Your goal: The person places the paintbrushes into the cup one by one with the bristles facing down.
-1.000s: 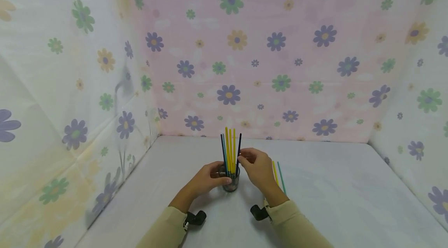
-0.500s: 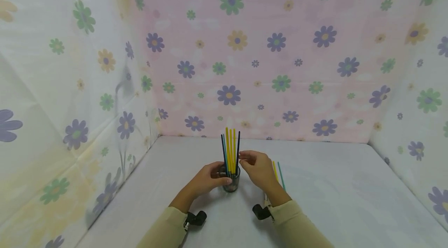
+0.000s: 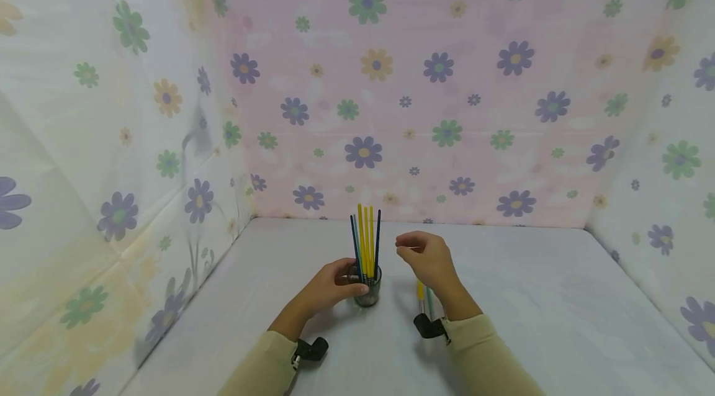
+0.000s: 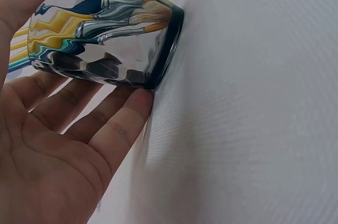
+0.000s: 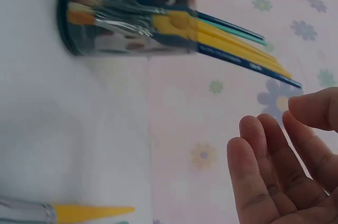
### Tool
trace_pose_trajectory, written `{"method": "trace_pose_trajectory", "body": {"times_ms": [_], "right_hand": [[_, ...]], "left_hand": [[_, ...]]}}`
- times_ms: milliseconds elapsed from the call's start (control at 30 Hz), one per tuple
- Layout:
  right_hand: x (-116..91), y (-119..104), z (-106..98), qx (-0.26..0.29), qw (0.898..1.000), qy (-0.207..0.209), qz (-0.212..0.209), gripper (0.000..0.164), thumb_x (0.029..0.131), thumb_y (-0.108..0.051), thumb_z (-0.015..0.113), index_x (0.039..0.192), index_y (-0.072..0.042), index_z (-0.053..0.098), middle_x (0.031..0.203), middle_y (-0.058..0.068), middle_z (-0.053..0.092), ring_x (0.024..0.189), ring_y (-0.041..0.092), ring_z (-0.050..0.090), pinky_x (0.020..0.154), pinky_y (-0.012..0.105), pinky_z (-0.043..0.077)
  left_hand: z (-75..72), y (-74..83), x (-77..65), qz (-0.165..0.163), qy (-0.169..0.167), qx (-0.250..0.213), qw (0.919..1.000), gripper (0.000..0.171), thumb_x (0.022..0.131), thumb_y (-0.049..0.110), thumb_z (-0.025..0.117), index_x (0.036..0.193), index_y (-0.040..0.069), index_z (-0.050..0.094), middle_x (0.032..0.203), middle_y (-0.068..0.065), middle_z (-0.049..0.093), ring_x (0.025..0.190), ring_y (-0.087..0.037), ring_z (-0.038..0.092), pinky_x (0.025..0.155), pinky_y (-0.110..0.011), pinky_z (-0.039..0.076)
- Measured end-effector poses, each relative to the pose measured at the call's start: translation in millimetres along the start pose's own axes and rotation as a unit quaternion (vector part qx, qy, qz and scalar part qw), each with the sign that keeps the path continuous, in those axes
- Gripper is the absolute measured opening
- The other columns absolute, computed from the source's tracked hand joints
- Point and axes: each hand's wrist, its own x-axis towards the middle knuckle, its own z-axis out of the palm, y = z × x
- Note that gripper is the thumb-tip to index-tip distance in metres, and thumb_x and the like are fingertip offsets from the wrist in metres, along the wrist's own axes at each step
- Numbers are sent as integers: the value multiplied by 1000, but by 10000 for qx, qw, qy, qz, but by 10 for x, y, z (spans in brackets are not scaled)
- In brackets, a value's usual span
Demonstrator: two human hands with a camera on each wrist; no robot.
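A clear drinking glass (image 3: 368, 295) with dark patches on its wall stands on the table, and my left hand (image 3: 324, 289) grips it with thumb and fingers curled round its side. Several paintbrushes lean in it: yellow handles (image 3: 372, 244), a teal one and dark blue ones (image 3: 377, 241) point up. Their bristles (image 4: 150, 15) show through the glass near the bottom in the left wrist view. Right of the glass, my right hand (image 3: 430, 259) hovers clear of it, holding nothing. In the right wrist view its fingers (image 5: 253, 176) are loosely bent, thumb near the forefinger.
Beneath my right wrist lie a yellow-handled paintbrush (image 3: 421, 290) and a teal one (image 3: 429, 301) on the white table (image 3: 536, 309), partly hidden by the wrist camera. Flowered cloth (image 3: 402, 172) hangs behind and at both sides.
My right hand has let go of a dark blue paintbrush, which now leans in the glass, and has drawn back to the right. My left hand keeps its hold on the glass.
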Motion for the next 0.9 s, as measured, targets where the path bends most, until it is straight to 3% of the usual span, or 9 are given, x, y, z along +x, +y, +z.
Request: {"method": "trace_pose_trajectory", "body": {"times_ms": [233,467,900], "right_hand": [[51,72,-233,299,9993,-117,215,20,96,-21,73,115,-14,76,116,7,74,97,22,74,89,41,62],[93,195,-436,699,9950,-171,692,25,98,-17,69,119,-3,72,120,17,71,107,34,73,88,37,63],[176,513,-673,447,9835,-72,1754,41,96,-25,74,128,1,66,126,21,69,96,21,73,81,32,64]], "left_hand": [[-5,-21,10,-20,12,77,10000,72,87,49,81,147,19,54,137,-2,66,130,-28,61,112,-54,49],[-3,-21,13,-1,37,131,9999,72,88,48,81,147,19,53,136,-1,66,129,-28,62,111,-54,49],[26,-7,10,9,144,179,9997,62,88,48,82,139,24,57,129,1,68,119,-23,65,109,-55,50]]}}
